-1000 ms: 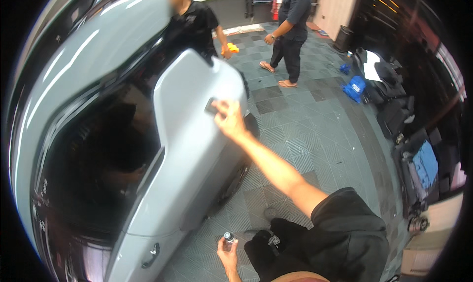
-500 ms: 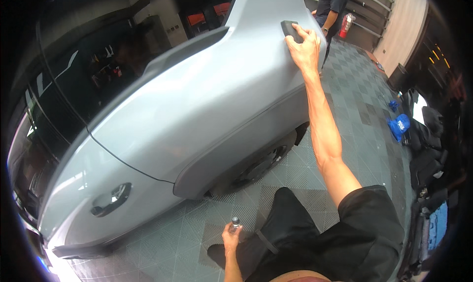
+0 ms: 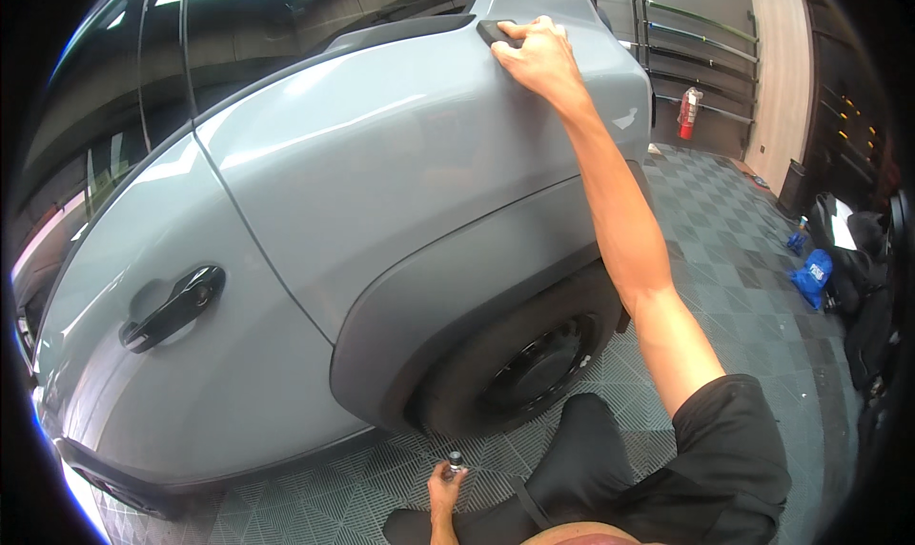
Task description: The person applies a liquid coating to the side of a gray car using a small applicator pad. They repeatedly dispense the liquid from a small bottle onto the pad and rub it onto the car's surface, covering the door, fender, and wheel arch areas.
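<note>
My right hand (image 3: 541, 61) is stretched out to the upper part of a grey car's rear side panel (image 3: 400, 154). Its fingers grip a dark block-shaped applicator pad (image 3: 495, 33), which lies against the paint just behind the side window's rear corner. Low in front of me, my left hand (image 3: 444, 489) is closed round a small clear bottle (image 3: 456, 462) with a dark cap, held upright. Below the panel are the dark wheel arch trim (image 3: 381, 326) and the rear wheel (image 3: 534, 364).
A black door handle (image 3: 176, 307) sticks out of the car door at left. On the right are a red fire extinguisher (image 3: 687, 113) by a rack of rails (image 3: 705, 67), a blue bag (image 3: 812, 278) and dark bags (image 3: 863, 307). The floor (image 3: 734, 250) has ribbed grey tiles.
My right hand has shifted left along the panel with the pad, toward the window corner. The view has turned, and a person seen at the far end is out of sight.
</note>
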`<action>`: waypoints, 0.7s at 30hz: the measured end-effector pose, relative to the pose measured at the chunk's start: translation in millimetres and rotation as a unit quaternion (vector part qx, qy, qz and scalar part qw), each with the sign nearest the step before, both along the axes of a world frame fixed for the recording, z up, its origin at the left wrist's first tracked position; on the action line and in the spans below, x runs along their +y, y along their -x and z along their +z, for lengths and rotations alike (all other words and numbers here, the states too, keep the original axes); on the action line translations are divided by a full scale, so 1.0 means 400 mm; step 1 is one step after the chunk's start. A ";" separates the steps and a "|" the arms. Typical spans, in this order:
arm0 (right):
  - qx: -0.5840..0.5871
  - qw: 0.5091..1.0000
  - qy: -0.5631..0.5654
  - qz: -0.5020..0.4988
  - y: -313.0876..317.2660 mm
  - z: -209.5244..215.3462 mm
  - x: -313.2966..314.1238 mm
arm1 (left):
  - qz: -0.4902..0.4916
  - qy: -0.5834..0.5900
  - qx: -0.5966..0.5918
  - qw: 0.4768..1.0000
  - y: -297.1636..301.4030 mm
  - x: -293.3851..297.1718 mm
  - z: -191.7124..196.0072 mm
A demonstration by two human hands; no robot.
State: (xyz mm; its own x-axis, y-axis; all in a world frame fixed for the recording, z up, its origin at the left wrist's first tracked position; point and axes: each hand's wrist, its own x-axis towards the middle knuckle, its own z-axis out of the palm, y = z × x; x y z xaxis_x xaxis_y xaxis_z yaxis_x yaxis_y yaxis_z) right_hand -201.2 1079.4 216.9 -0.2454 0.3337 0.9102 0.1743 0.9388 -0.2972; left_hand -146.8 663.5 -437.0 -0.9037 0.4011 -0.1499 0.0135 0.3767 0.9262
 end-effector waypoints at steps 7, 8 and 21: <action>-0.026 1.000 -0.004 0.006 0.016 0.026 -0.091 | -0.036 -0.038 0.018 0.998 0.020 0.021 -0.005; -0.028 1.000 -0.002 -0.002 0.022 0.024 -0.108 | -0.038 -0.044 0.011 0.998 0.025 0.024 -0.002; -0.061 0.997 -0.048 -0.017 0.110 0.013 -0.358 | -0.041 -0.059 0.051 0.996 0.043 0.040 -0.052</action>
